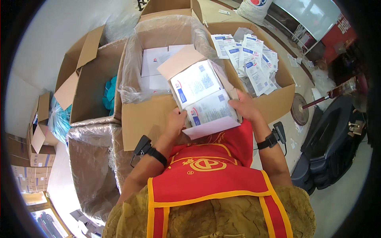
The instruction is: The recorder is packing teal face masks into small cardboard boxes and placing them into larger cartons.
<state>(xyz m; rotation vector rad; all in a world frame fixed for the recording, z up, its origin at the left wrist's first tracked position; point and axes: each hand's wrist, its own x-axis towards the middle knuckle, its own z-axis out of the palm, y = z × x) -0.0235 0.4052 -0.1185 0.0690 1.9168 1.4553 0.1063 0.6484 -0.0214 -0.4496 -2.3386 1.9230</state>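
Observation:
Between my hands is a small white carton [216, 130], its flaps up, filled with two stacks of flat white and blue packets [197, 82]. My left hand [175, 122] grips the carton's near left side. On the right side, my right hand [245, 106] holds the carton with the thumb over its edge, by the packets. Just beyond it stands a large cardboard box lined with clear plastic [131, 59], with white cartons [154, 61] inside. To the right, an open cardboard box [274, 109] holds a loose heap of similar packets [254, 59].
At left, an open box [93, 87] contains teal material [110, 93]; below it is a plastic-lined box [91, 166]. A black chair [331, 137] and a round metal stand base [299, 109] are at right. A white sack [254, 10] sits at the back.

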